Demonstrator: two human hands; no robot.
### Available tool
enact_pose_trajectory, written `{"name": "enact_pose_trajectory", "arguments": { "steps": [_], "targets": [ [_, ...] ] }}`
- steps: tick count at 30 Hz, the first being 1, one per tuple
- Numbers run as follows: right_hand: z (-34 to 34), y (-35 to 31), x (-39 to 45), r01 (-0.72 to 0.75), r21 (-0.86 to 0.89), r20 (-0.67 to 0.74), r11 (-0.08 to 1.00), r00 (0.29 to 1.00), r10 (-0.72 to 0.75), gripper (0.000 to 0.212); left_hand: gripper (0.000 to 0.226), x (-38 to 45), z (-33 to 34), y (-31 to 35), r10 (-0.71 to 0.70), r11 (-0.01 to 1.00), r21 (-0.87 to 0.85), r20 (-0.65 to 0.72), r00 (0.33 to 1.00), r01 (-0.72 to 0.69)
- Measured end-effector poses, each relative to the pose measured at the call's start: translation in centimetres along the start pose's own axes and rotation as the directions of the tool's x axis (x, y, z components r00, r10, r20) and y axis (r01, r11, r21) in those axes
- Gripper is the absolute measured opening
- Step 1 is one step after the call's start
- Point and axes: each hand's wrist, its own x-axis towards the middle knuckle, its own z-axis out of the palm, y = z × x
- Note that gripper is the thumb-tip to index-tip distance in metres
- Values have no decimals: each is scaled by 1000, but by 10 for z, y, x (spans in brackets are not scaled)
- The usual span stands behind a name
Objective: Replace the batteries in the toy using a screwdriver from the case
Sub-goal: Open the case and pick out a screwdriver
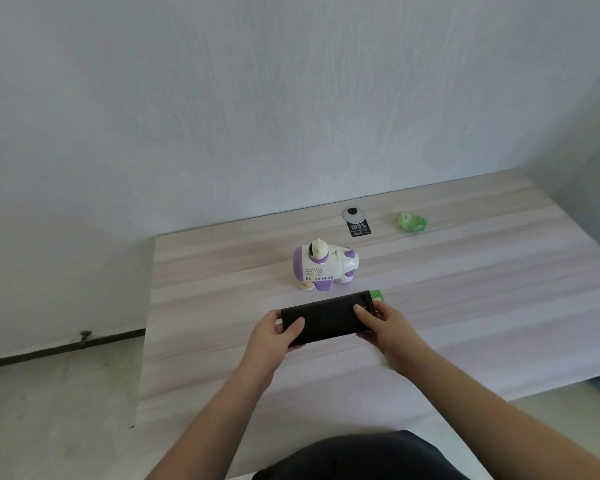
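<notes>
A dark garment at the bottom edge is seen, with both forearms reaching forward over the table [222, 358]. The black case [326, 318] is held at its two ends, lying long-side toward the person, low over or on the table; which cannot be told. The left hand [274, 332] is curled round the left end, thumb on top. The right hand [383, 323] is curled round the right end, fingers over the top edge. The case appears shut, though small slots or ridges are visible near its right end. No screwdriver is seen yet.

A small green object [376, 295] is partly hidden just behind the case's right end, possibly a battery pack; it cannot be identified.

The toy [323, 265], white and purple, is set beyond the case, near it but apart, untouched. Farther back a black tag with a silver disc [355, 223] is lying, and to its right a crumpled green wrapper [411, 222], both near the wall.

The step is judged to be opening the case. Risks: if the case is pulled open sharply or while tilted, bits could be spilled and rolled off the table. If it is slid forward, the green object could be pushed away, or the toy knocked over.
</notes>
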Motion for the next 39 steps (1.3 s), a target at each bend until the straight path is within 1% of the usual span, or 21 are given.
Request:
{"name": "enact_pose_trajectory", "arguments": {
  "steps": [3, 5, 8, 11, 14, 18, 21, 24, 26, 28, 30, 32, 36, 37, 39],
  "targets": [
    [0, 6, -2, -65, 192, 45, 979, 997, 57, 34, 33, 4, 11, -2, -24, 999, 36, -52, 998, 26],
    [-1, 9, -2, -84, 251, 63, 964, 996, 71, 33, 36, 3, 17, 0, -11, 995, 100, -106, 994, 22],
    [1, 10, -3, -80, 238, 62, 968, 996, 67, 35, 45, 1, 23, 8, 38, 979, 205, -176, 984, -1],
    [2, 6, -1, -77, 208, 39, 975, 997, 71, 37, 46, 3, 23, 12, 56, 955, 297, -229, 972, 15],
    [2, 1, 0, -87, 202, 25, 976, 996, 83, 37, 45, 5, 21, 12, 51, 957, 290, -238, 970, 21],
    [2, -2, -1, -70, 188, 3, 980, 997, 71, 37, 40, 3, 19, 14, 45, 967, 255, -210, 977, 10],
    [1, -4, 0, -64, 198, -34, 978, 997, 72, 43, 39, 2, 18, 11, 18, 975, 223, -190, 982, 26],
    [3, -3, 1, -67, 297, -51, 953, 995, 86, 41, 35, 1, 17, 8, -26, 992, 117, -141, 990, 42],
    [8, -1, 2, -81, 376, -30, 923, 995, 100, 35, 32, -3, 19, 10, -62, 997, 34, -115, 991, 67],
    [14, 0, 0, -106, 435, 1, 894, 993, 118, 33, 31, -5, 22, 11, -76, 997, 3, -101, 992, 76],
    [20, -2, 0, -117, 447, 23, 887, 993, 120, 34, 33, -8, 24, 14, -86, 996, 31, -72, 994, 88],
    [23, -4, 2, -105, 420, 8, 902, 994, 112, 35, 35, -10, 23, 17, -115, 993, 35, -3, 993, 115],
    [23, -6, 4, -92, 314, -58, 945, 992, 116, 30, 34, -9, 14, 26, -172, 969, 206, 175, 969, 135],
    [23, -6, 4, -93, 294, -54, 951, 992, 113, 29, 33, -8, 14, 28, -172, 963, 240, 195, 966, 123],
    [24, -4, 3, -98, 257, -30, 962, 994, 109, 27, 40, -6, 18, 33, -150, 929, 360, 163, 975, 83]
  ]
}}
